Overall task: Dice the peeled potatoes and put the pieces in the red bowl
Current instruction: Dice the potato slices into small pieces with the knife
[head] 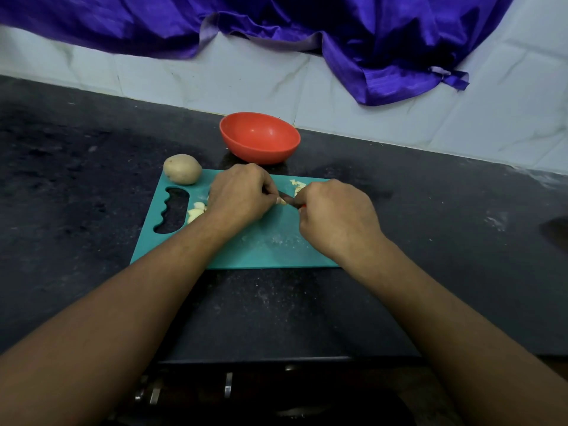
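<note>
Over the board (276, 250), left hand (239, 195) pinches potato piece (281, 201) — right hand (335, 216) grips, seemingly, a knife (290, 200); whole potato (182, 168) overhangs corner.

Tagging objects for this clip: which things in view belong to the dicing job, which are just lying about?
Job: left hand pinching a potato piece; right hand gripping the knife; cut pieces on the cutting board; whole potato at the board's far-left corner; red bowl, no pieces visible inside.
Lying about: purple cloth over the tiled wall; dark countertop.
</note>
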